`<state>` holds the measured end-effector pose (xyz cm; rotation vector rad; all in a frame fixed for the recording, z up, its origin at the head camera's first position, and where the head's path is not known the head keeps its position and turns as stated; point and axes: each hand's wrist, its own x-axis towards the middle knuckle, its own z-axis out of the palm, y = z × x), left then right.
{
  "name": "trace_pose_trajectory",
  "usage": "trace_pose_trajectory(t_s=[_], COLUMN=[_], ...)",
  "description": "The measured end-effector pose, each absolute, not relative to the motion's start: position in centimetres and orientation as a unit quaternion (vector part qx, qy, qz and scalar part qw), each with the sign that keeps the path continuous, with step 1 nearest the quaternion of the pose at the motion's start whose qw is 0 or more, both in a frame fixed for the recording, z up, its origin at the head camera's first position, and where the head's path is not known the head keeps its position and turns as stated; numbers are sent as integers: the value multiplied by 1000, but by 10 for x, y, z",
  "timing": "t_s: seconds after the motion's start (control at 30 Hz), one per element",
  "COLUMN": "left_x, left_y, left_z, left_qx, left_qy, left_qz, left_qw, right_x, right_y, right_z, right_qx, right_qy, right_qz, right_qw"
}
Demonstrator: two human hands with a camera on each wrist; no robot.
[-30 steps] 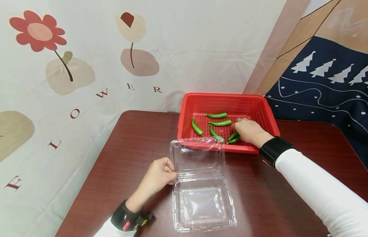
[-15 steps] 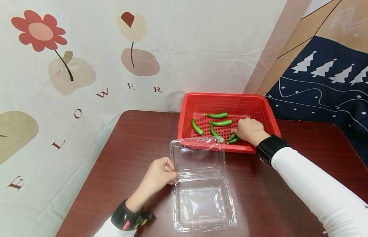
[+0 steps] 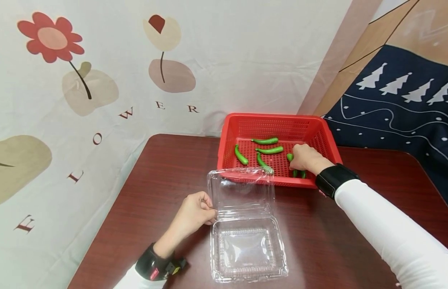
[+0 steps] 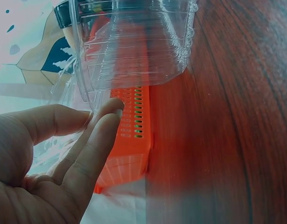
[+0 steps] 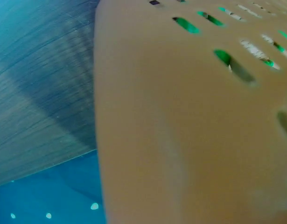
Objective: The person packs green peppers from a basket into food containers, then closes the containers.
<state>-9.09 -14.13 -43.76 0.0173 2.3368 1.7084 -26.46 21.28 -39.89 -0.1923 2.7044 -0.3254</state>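
Note:
A clear plastic clamshell box (image 3: 247, 249) stands on the table with its lid (image 3: 242, 192) raised. My left hand (image 3: 195, 210) pinches the box's edge near the hinge; in the left wrist view, thumb and fingertips (image 4: 116, 105) meet at the clear plastic. My right hand (image 3: 305, 157) reaches down into a red basket (image 3: 278, 180) and grips a green chili pepper (image 3: 290, 157), one end of which shows beside the fingers. Green pepper ends (image 3: 303, 174) also show below that hand, the rest hidden. Several more green chili peppers (image 3: 269, 150) lie to its left on the basket floor.
The basket stands at the back of the dark red-brown table (image 3: 166, 168), before a printed cloth backdrop (image 3: 245, 56). The raised lid overlaps the basket's front rim in the head view. The basket's slotted wall (image 5: 180, 116) fills most of the right wrist view.
My right hand has shifted slightly within the basket, and the peppers under it have turned and moved right, with a pepper end now at the fingers. The left hand and box stay put.

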Motion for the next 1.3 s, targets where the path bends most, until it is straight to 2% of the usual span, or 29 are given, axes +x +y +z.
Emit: trace_pose_trajectory(t_s=[0.43, 0.8, 1.3], left_x=[-90, -91, -90], left_y=[-141, -142, -142], left_z=[-437, -436, -435], left_qx=[9, 2, 13], left_qy=[802, 803, 799], left_qz=[585, 584, 590], left_qw=[120, 120, 120], right_x=[-261, -257, -231], right_y=[213, 216, 227], right_z=[-403, -388, -351], right_qx=[-36, -70, -98], right_qy=[964, 972, 966], right_qz=[-123, -171, -236], right_qw=[232, 147, 36])
